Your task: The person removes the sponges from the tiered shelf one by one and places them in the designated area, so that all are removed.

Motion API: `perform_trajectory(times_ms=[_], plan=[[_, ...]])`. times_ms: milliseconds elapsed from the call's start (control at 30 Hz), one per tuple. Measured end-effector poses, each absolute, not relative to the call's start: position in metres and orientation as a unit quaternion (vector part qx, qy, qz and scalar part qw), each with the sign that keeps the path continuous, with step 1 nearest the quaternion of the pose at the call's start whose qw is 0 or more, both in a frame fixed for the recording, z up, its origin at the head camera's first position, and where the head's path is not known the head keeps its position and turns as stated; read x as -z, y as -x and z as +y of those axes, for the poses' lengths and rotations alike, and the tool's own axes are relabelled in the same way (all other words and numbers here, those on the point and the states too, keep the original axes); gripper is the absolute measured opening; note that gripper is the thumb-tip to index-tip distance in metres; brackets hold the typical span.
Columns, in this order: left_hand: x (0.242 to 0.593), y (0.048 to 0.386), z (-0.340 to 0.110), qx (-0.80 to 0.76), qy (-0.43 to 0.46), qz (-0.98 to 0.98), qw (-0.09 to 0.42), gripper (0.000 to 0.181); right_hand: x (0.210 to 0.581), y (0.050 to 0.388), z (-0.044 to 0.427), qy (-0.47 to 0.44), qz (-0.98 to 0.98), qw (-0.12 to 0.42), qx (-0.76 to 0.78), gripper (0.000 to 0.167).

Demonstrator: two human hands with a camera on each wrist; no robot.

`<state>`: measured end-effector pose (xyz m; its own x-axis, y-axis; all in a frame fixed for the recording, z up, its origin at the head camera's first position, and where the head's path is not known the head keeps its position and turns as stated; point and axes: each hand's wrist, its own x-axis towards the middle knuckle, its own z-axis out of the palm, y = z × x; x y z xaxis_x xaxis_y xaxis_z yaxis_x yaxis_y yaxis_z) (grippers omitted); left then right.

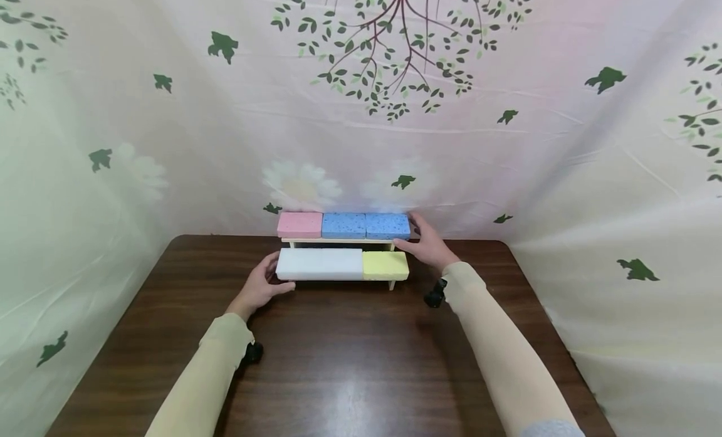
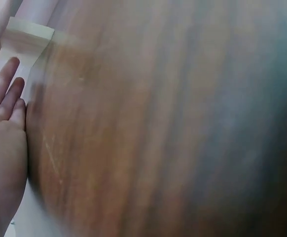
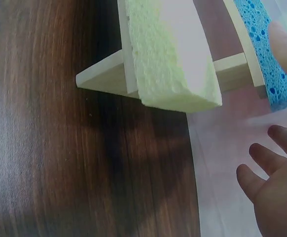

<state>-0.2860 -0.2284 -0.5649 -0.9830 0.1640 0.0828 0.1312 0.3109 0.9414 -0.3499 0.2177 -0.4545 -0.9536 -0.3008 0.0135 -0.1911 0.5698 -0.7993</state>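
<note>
A small two-tier wooden rack (image 1: 333,241) stands at the table's far edge. Along its upper tier lie a pink sponge (image 1: 299,225), a blue sponge (image 1: 344,225) and a second blue sponge (image 1: 387,225). The lower tier carries a white block (image 1: 318,264), longer than the others, and a yellow sponge (image 1: 386,266). Beside the white block's left end is my left hand (image 1: 258,291), thumb forward, fingers extended in the left wrist view. My right hand (image 1: 433,246) is spread at the right-hand blue sponge's outer end; whether its thumb touches the sponge I cannot tell.
The dark wooden table (image 1: 344,349) reaches back to a patterned cloth (image 1: 350,142), which hangs close behind the rack and along both sides. One rack leg (image 3: 101,74) sticks out toward the front in the right wrist view.
</note>
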Motion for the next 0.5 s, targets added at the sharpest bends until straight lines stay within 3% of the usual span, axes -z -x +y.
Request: perform_trajectory(times_ms=[500], plan=[[0.5639,0.2829,-0.2256,-0.562,-0.087,0.823,0.007,0.087,0.4541,0.3565,0.2078,0.132,0.877,0.08,0.454,0.094]])
